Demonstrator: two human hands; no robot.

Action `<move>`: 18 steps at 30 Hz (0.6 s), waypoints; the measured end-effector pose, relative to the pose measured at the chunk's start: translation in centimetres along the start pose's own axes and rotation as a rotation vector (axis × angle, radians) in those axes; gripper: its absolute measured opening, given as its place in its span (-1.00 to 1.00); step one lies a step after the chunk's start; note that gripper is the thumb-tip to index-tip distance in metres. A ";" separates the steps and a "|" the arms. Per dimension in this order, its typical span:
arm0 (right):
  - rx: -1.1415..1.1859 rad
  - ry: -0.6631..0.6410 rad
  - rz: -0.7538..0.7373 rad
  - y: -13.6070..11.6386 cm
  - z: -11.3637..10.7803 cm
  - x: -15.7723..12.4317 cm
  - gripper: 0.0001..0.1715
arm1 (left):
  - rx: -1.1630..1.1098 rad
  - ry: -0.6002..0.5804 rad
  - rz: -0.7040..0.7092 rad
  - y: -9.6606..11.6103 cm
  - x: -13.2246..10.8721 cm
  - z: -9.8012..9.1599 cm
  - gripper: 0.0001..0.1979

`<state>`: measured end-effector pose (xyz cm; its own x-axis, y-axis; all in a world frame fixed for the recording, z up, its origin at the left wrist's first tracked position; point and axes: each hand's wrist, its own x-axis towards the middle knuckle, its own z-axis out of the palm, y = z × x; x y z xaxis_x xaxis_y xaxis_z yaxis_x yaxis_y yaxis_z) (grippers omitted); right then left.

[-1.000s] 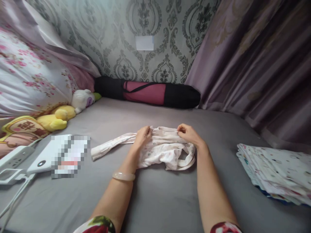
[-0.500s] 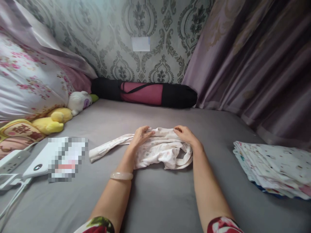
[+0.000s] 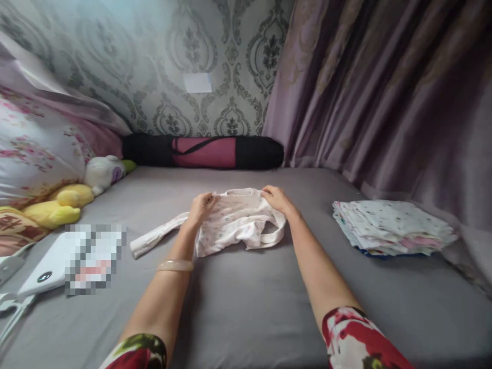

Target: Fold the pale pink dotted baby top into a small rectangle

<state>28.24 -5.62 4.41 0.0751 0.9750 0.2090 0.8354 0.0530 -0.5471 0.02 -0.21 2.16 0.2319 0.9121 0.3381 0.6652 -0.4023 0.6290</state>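
Note:
A small white long-sleeved shirt (image 3: 230, 218) with a faint print lies on the grey bed sheet (image 3: 246, 302), its neckline toward the wall. My left hand (image 3: 202, 207) is closed on its left shoulder. At the right shoulder, my right hand (image 3: 277, 199) pinches the cloth. One sleeve stretches out flat to the left, past my left wrist. The other sleeve curls in a loop below my right hand. Wrinkles run across the shirt's front, and its lower hem is uneven.
A stack of folded clothes (image 3: 392, 225) sits at the right. On the left are a white device (image 3: 54, 266) with cables, a blurred-out item (image 3: 96, 261) and plush toys (image 3: 57, 205). A black and maroon roll bag (image 3: 203, 152) lies along the wall, beside the curtain (image 3: 326, 92).
Both hands have drawn the shirt's shoulders toward the wall, so its neckline shows and its front lies flatter. The camera view has turned to the right.

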 end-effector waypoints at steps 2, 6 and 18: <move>-0.052 0.051 -0.035 -1.4 -1.4 -1.1 -0.69 | 0.003 0.023 0.085 0.8 0.1 -2.0 -0.63; -0.085 0.062 -0.144 -3.5 -4.4 -2.9 -0.69 | 0.016 -0.063 0.157 2.9 0.4 -6.6 -0.59; 0.228 -0.253 -0.299 -9.1 -17.3 -2.7 -0.59 | 0.011 -0.164 0.229 10.1 0.6 -18.2 -0.58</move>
<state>29.86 -12.41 22.82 -0.3103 0.9303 0.1953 0.6570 0.3584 -0.6632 -6.04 -5.14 21.49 0.4883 0.7984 0.3523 0.5894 -0.5995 0.5415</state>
